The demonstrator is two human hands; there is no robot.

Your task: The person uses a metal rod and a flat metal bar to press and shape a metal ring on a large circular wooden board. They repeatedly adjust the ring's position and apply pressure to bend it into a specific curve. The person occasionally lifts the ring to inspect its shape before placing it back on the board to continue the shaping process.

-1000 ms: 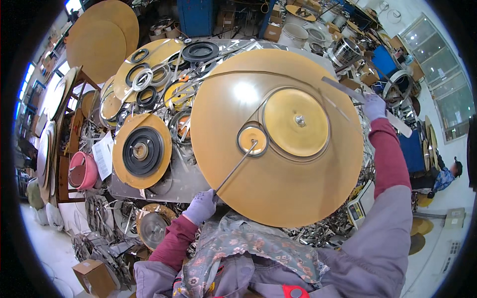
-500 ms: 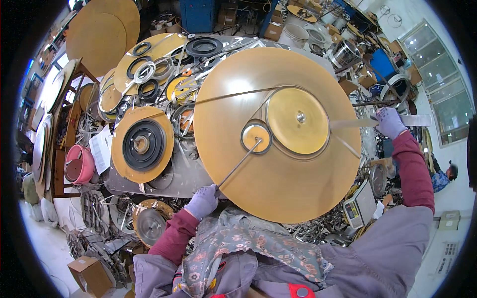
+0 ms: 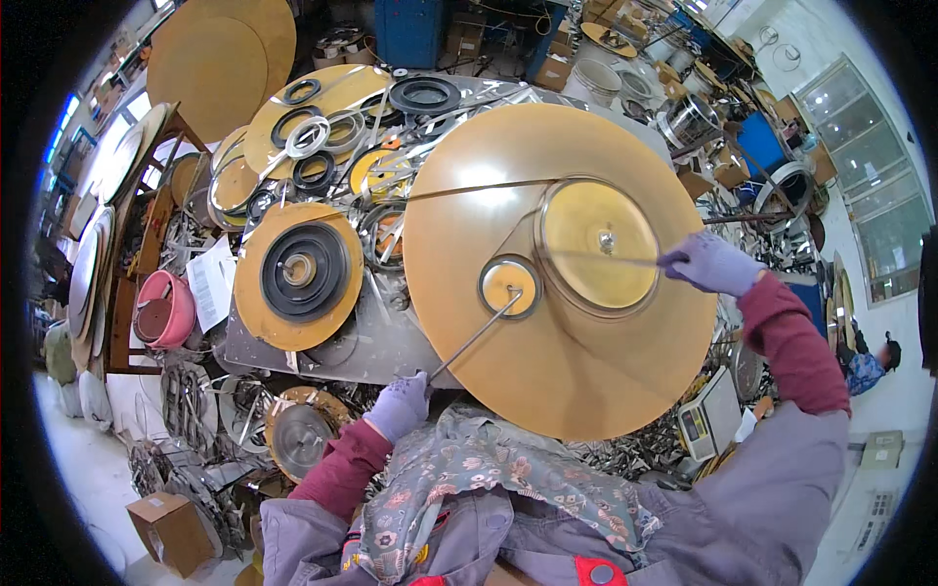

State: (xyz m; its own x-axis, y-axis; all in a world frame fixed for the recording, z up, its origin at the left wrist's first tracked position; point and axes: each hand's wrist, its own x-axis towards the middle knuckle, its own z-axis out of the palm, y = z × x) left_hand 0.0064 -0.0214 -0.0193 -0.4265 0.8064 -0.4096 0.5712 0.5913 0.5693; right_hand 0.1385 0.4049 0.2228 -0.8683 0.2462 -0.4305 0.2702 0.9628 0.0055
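Observation:
A large tan disc (image 3: 596, 386) stands before me, with a gold round hub (image 3: 584, 220) on it. My left hand (image 3: 399, 408), in a pale purple glove, is closed round the lower end of a thin metal rod (image 3: 471, 341). The rod's upper end meets a small wheel (image 3: 502, 279), which has a tan face and a dark rim. A narrow dark band (image 3: 479, 188) crosses the disc from the left toward the hub. Over the hub's right edge, my gloved right hand (image 3: 718, 264) pinches a thin strip (image 3: 616, 259) that lies across the hub. The strip is partly blurred.
To the left, a tan disc with a black coil (image 3: 303, 272) lies on the grey table (image 3: 371, 352). Rings and loose strips crowd behind it. A pink bucket (image 3: 176, 311) is farther left. A scale-like device (image 3: 708, 420) and tangled metal scrap lie at the lower right.
My right hand has moved left, from beyond the disc's right edge to the hub's edge. The strip now looks narrow and no longer reaches past the hand. My left hand keeps its hold.

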